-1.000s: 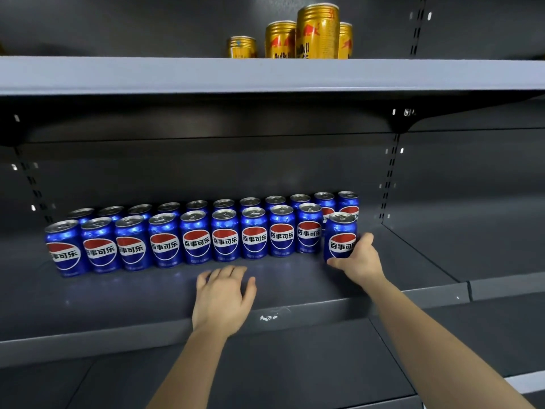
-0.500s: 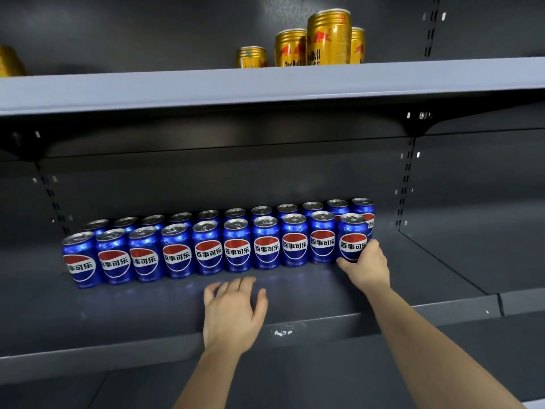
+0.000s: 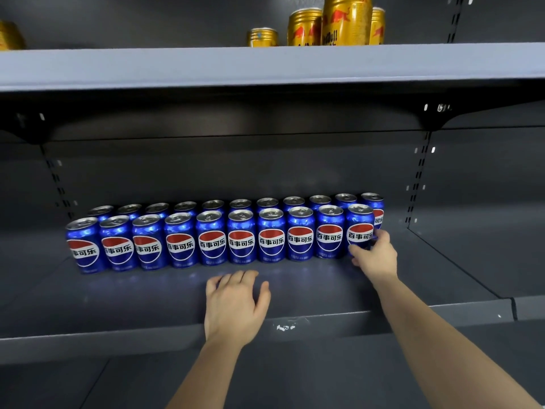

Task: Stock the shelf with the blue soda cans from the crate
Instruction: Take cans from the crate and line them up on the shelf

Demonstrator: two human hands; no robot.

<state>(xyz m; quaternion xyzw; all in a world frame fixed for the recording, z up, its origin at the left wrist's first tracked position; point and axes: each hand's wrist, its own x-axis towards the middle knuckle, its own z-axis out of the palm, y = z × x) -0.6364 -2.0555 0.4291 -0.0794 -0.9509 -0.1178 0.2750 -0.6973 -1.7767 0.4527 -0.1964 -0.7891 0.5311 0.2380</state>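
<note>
Blue soda cans (image 3: 241,240) stand upright in two straight rows on the dark grey shelf (image 3: 324,293), ten in front and eleven close behind, the front labels facing out. The end can (image 3: 359,228), at the 3 o'clock end of the front row, stands just beside its neighbour with its base on the shelf. The right grip (image 3: 376,256) grasps this can low down: the fingers curl round its 3 o'clock side and the thumb lies across the lower front, under the label. The forearm reaches in from 5 o'clock.

The left grip (image 3: 236,305) is released and holds nothing. It lies palm down on the bare shelf near the front lip, at 6 o'clock from the middle of the rows, with its fingers relaxed, slightly spread and pointing toward the cans without touching them.

At 12 o'clock, gold cans (image 3: 345,20) stand on the pale upper shelf (image 3: 265,66)
</note>
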